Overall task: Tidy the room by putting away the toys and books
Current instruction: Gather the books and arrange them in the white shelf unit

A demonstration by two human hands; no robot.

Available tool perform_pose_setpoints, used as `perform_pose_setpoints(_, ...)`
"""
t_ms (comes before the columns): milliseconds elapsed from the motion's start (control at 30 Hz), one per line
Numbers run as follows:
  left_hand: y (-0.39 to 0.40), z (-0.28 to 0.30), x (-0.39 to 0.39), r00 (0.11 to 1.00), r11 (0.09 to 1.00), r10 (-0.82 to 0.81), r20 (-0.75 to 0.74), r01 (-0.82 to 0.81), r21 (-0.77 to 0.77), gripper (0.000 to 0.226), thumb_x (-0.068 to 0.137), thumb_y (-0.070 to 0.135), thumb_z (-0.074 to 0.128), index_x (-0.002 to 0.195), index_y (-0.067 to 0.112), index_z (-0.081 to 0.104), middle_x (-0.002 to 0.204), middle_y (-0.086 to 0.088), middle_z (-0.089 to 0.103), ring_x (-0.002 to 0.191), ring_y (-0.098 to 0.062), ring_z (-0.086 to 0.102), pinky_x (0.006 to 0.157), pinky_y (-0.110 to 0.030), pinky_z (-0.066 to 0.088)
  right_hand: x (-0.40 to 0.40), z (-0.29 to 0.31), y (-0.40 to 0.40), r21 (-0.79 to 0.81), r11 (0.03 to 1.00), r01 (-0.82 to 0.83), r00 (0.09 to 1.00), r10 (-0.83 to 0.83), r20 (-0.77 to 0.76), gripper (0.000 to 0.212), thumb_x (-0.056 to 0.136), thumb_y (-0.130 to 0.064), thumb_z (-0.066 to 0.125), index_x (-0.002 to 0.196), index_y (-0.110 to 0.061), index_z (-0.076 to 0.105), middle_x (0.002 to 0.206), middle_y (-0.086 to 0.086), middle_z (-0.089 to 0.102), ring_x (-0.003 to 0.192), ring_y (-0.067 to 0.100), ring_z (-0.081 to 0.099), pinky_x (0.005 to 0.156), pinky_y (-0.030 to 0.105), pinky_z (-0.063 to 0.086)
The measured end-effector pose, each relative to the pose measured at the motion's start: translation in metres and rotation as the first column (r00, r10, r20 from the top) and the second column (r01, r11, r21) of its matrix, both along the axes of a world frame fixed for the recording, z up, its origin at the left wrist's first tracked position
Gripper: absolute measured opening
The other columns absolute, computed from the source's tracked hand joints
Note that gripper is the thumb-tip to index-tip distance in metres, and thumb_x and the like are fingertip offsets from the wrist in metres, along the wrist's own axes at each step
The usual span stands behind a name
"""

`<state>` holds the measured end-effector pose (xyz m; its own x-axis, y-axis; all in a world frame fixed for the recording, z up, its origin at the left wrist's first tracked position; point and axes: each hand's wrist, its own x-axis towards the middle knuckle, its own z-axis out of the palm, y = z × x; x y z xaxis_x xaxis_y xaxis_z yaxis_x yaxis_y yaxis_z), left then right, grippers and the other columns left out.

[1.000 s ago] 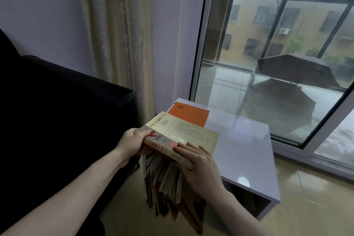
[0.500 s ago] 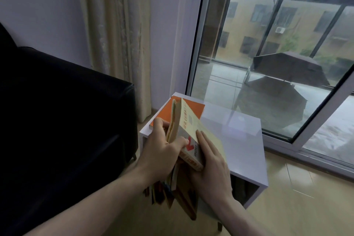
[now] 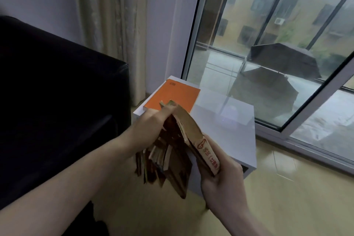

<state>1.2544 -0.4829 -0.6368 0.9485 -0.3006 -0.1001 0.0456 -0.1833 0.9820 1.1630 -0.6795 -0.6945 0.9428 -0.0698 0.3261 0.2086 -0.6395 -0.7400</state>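
- 1 black sofa (image 3: 57,92) fills the left side, its arm just beside the white tabletop (image 3: 226,120).
- Behind it hangs a pale curtain (image 3: 111,25), and to the right stands a tall window (image 3: 277,44) with a dark frame; 2 dark umbrellas (image 3: 281,71) show through the glass.
- The floor (image 3: 287,197) is glossy yellow tile.
- The tabletop is a low white box, open at its near right side, standing by the window.
- 1 orange book (image 3: 176,97) lies flat on the tabletop's far left corner.
- A bundle of books (image 3: 168,155) is held on edge in front of the tabletop's near left corner, the lower ones fanning loosely downward over the floor; whether any of them touches the tabletop I cannot tell.
- The outermost, a yellow book (image 3: 193,132), is tilted with its spine toward the camera, red marks on the spine.
- The left hand (image 3: 151,126) has its grip closed round the top left of the bundle, fingers hooked over the upper edges.
- The right hand (image 3: 224,182) grips the yellow book's lower spine end, thumb along the cover, fingers wrapped behind.
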Motion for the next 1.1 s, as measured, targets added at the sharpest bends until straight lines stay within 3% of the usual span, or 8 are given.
perform_pose_setpoints(100, 0.009, -0.011, 0.01, 0.999, 0.992, -0.007, -0.032, 0.011, 0.126, 0.054, 0.105, 0.061, 0.036, 0.112, 0.021, 0.071, 0.103, 0.002, 0.078, 0.099, -0.016, 0.074, 0.105, -0.046, 0.05, -0.011, -0.004, 0.001, -0.006, 1.0, -0.02, 0.997, 0.019, -0.075, 0.071, 0.082, -0.017, 0.068, 0.141, -0.052, 0.053, 0.124, -0.025, 0.067, 0.118, 0.001, 0.062, 0.092, 0.036, 0.059)
perform_pose_setpoints(200, 0.01, -0.023, 0.017, 0.995, 0.966, -0.021, -0.102, 0.046, 0.255, 0.056, 0.105, 0.061, 0.038, 0.104, 0.02, 0.075, 0.093, 0.003, 0.079, 0.092, -0.016, 0.075, 0.104, -0.044, 0.052, -0.012, -0.018, 0.001, -0.02, 1.0, 0.0, 0.989, -0.003, -0.149, 0.078, 0.077, -0.008, 0.065, 0.138, -0.055, 0.054, 0.116, -0.026, 0.07, 0.113, 0.0, 0.064, 0.091, 0.034, 0.059)
perform_pose_setpoints(300, 0.001, -0.04, 0.023, 0.987, 0.901, -0.065, -0.149, 0.122, 0.415, 0.06, 0.102, 0.066, 0.039, 0.098, 0.019, 0.077, 0.091, 0.002, 0.079, 0.089, -0.019, 0.075, 0.102, -0.044, 0.053, -0.009, -0.035, 0.0, 0.101, 0.994, 0.04, 0.958, -0.01, -0.287, 0.067, 0.083, -0.002, 0.069, 0.124, -0.055, 0.063, 0.103, -0.028, 0.072, 0.104, -0.003, 0.066, 0.086, 0.032, 0.062)
perform_pose_setpoints(400, -0.012, -0.055, 0.032, 0.961, 0.861, -0.112, -0.254, 0.221, 0.457, 0.066, 0.099, 0.071, 0.037, 0.114, 0.017, 0.071, 0.105, -0.003, 0.076, 0.083, -0.021, 0.078, 0.081, -0.04, 0.063, 0.002, -0.061, -0.002, 0.122, 0.982, 0.142, 0.91, -0.08, -0.407, 0.066, 0.085, -0.008, 0.068, 0.101, -0.071, 0.059, 0.096, -0.035, 0.069, 0.097, 0.002, 0.067, 0.083, 0.029, 0.06)
perform_pose_setpoints(467, -0.017, -0.058, 0.038, 0.954, 0.828, -0.135, -0.269, 0.257, 0.499, 0.055, 0.103, 0.064, 0.038, 0.116, 0.019, 0.066, 0.106, -0.003, 0.073, 0.079, -0.022, 0.078, 0.065, -0.035, 0.064, 0.007, -0.077, -0.008, 0.089, 0.971, 0.222, 0.886, -0.163, -0.435, 0.07, 0.082, -0.009, 0.064, 0.105, -0.074, 0.055, 0.094, -0.033, 0.069, 0.096, 0.005, 0.067, 0.084, 0.033, 0.061)
perform_pose_setpoints(667, -0.01, -0.077, 0.067, 0.972, 0.659, -0.112, -0.207, 0.229, 0.716, 0.033, 0.103, 0.048, 0.054, 0.111, 0.02, 0.069, 0.097, -0.002, 0.074, 0.08, -0.018, 0.077, 0.073, -0.039, 0.066, 0.022, -0.108, -0.022, -0.039, 0.949, 0.313, 0.846, -0.297, -0.443, 0.067, 0.088, -0.004, 0.063, 0.134, -0.052, 0.056, 0.097, -0.031, 0.061, 0.098, 0.001, 0.059, 0.087, 0.031, 0.059)
perform_pose_setpoints(867, -0.008, -0.085, 0.075, 0.969, 0.583, -0.143, -0.201, 0.247, 0.774, 0.022, 0.101, 0.035, 0.054, 0.102, 0.02, 0.071, 0.096, -0.004, 0.073, 0.083, -0.021, 0.074, 0.072, -0.035, 0.061, 0.054, -0.147, -0.024, -0.131, 0.868, 0.478, 0.745, -0.48, -0.464, 0.065, 0.09, -0.008, 0.056, 0.131, -0.059, 0.054, 0.127, -0.005, 0.062, 0.123, 0.028, 0.054, 0.112, 0.051, 0.039)
perform_pose_setpoints(1100, 0.014, -0.089, 0.083, 0.963, 0.602, -0.127, -0.236, 0.264, 0.754, 0.03, 0.101, 0.02, 0.048, 0.126, 0.019, 0.065, 0.105, -0.004, 0.07, 0.086, -0.022, 0.074, 0.058, -0.029, 0.058, 0.081, -0.167, -0.024, 0.251, 0.622, 0.742, 0.639, -0.54, -0.548, 0.047, 0.094, -0.007, 0.054, 0.138, -0.024, 0.063, 0.128, 0.012, 0.068, 0.121, 0.039, 0.06, 0.103, 0.05, 0.049)
